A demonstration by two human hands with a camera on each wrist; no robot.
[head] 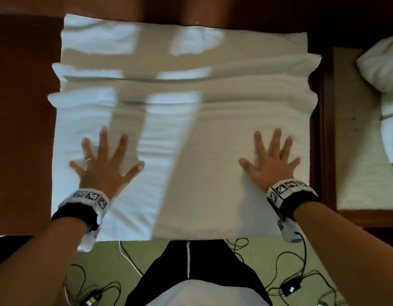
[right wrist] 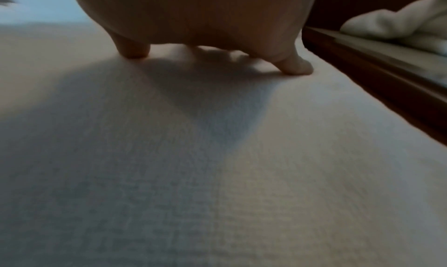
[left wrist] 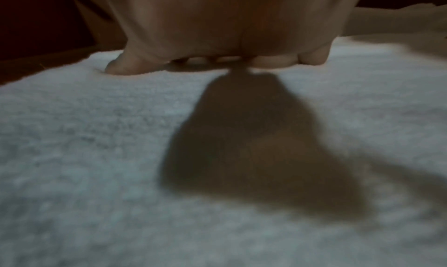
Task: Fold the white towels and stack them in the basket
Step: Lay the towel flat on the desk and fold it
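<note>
A large white towel (head: 182, 138) lies folded in layers on a dark wooden table (head: 23, 129), its stepped edges toward the far side. My left hand (head: 105, 160) presses flat on its near left part with fingers spread. My right hand (head: 271, 161) presses flat on the near right part, also spread. In the left wrist view the left hand (left wrist: 217, 41) rests on the towel (left wrist: 121, 156). The right wrist view shows the right hand (right wrist: 205, 32) on the towel (right wrist: 241, 175). No basket is recognisable.
To the right stands a second wooden surface with a light mat (head: 359, 151) and a crumpled white towel (head: 381, 67), also seen as a crumpled towel (right wrist: 396, 24). Cables and a small black box (head: 289, 288) lie on the green floor below.
</note>
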